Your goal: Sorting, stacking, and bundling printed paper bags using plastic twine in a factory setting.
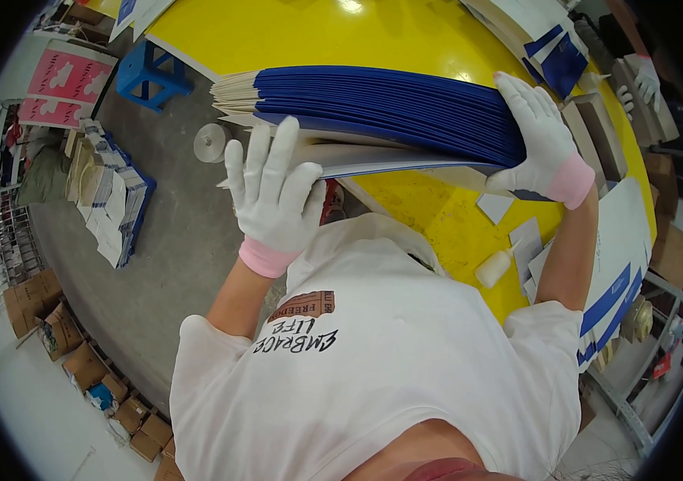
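A thick stack of flat blue-and-white paper bags point(389, 108) is held up over the near edge of the yellow table point(414, 32). Its blue folded edges fan out, and the pale ends point left. My right hand point(546, 140), in a white glove with a pink cuff, grips the stack's right end, thumb below and fingers over the top. My left hand point(273, 188), gloved alike, is at the near left side with its fingers spread. Its thumb is by the edge of the lowest bag, which hangs a little apart from the rest; whether it touches is unclear.
A white squeeze bottle point(494, 268) and a white card point(495, 207) lie on the table. More flat bags point(614, 272) are at the right. Another person's gloved hand point(646, 80) shows at far right. A blue stool point(149, 76) and a bag pile point(113, 196) stand left.
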Tool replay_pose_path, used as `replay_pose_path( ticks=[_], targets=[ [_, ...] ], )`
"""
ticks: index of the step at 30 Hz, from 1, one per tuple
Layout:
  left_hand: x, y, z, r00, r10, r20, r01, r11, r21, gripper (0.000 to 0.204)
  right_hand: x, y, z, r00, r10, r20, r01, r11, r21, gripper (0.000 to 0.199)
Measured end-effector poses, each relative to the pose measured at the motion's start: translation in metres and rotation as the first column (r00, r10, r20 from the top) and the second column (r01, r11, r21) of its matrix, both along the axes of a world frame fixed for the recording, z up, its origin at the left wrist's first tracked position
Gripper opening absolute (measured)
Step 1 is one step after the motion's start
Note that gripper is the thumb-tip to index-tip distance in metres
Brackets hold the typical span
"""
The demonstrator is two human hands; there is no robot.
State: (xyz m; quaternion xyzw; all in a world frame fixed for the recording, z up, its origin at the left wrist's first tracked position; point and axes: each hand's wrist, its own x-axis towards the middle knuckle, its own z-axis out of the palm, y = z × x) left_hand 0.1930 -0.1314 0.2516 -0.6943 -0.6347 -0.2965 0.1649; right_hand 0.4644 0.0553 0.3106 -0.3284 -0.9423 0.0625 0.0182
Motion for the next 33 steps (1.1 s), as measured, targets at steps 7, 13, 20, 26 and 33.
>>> replay_pose_path(
  ticks=[7,13,20,26,33],
  targets=[
    [-0.002,0.011,0.015,0.998,0.018,-0.060,-0.026,0.992,-0.124,0.023,-0.001,0.001,-0.002,1.000,0.001,-0.016,-0.001,1.000,-0.012,0.104],
    [-0.001,0.008,0.012,0.998,0.001,-0.069,-0.007,0.995,-0.095,0.021,0.000,0.000,0.000,1.000,-0.006,0.008,0.006,1.000,0.002,0.105],
    [0.002,0.004,0.004,1.000,0.015,-0.015,-0.014,1.000,0.021,0.021,0.002,0.009,-0.003,1.000,0.024,-0.010,-0.024,1.000,0.014,0.104],
    [0.000,0.001,-0.002,1.000,0.000,-0.008,0.000,1.000,0.018,0.030,0.001,0.011,-0.006,0.998,0.050,-0.037,-0.048,0.997,0.054,0.105],
    [0.001,0.002,-0.003,1.000,-0.020,0.005,0.019,0.995,0.096,0.024,0.003,0.012,-0.009,0.999,0.031,-0.031,-0.030,0.999,0.043,0.110]
  ],
)
